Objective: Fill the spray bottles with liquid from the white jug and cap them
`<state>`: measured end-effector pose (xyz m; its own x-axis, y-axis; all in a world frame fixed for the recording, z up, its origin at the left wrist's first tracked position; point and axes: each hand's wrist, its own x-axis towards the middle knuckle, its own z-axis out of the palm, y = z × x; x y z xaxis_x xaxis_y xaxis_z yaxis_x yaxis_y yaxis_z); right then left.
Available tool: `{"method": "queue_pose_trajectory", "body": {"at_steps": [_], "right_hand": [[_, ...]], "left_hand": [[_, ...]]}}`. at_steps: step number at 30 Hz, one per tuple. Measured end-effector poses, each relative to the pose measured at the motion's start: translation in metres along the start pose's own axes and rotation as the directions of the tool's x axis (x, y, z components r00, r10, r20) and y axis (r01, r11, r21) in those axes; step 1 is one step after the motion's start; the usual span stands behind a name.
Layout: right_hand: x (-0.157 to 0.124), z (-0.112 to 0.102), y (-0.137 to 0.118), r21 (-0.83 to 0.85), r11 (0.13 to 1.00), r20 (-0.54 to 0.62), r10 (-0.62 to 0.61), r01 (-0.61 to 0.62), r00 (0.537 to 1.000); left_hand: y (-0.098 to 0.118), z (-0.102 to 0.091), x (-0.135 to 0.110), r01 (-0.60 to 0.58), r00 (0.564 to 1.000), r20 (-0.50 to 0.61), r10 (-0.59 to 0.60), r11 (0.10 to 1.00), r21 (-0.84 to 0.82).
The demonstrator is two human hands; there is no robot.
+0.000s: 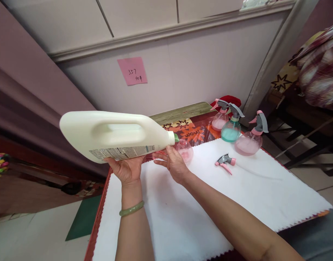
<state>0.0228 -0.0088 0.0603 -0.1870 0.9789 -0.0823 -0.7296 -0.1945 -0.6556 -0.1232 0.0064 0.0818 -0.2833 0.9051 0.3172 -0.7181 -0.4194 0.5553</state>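
Note:
A large cream-white detergent jug (123,134) is tipped almost onto its side in mid-air, its green spout (177,137) pointing right. My left hand (127,168) grips its underside by the printed label. Close to the neck, my right hand (173,163) steadies the jug, thumb up against it and the other fingers reaching beneath. Just under the spout stands an uncapped round pink bottle (186,153), partly behind my right hand. Whether liquid is flowing cannot be made out. A grey-and-pink spray head (225,162) with a clear dip tube lies on the white cloth.
Toward the back right stand a green spray bottle (230,131) and two pink ones, the nearer (249,143) by the table's right edge. A white cloth (182,217) covers much of the table. Behind rises a white partition (199,69); a person in plaid (321,69) is at right.

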Motion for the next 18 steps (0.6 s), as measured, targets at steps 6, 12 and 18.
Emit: {"method": "queue_pose_trajectory", "body": {"at_steps": [6, 12, 18], "right_hand": [[-0.0001, 0.0002, 0.0002, 0.000, 1.000, -0.003, 0.003, -0.003, 1.000], [0.0001, 0.0005, 0.0000, 0.004, 1.000, -0.004, 0.004, -0.004, 1.000], [0.0003, 0.0007, 0.0004, -0.003, 1.000, -0.004, 0.006, -0.006, 1.000]], "left_hand": [[0.0008, -0.0017, 0.0000, 0.009, 1.000, 0.014, -0.009, 1.000, -0.012], [0.0006, -0.0009, -0.0005, 0.001, 1.000, -0.004, -0.001, 1.000, -0.002], [0.0007, -0.0007, -0.0005, 0.011, 1.000, -0.022, -0.011, 1.000, -0.026]]}}
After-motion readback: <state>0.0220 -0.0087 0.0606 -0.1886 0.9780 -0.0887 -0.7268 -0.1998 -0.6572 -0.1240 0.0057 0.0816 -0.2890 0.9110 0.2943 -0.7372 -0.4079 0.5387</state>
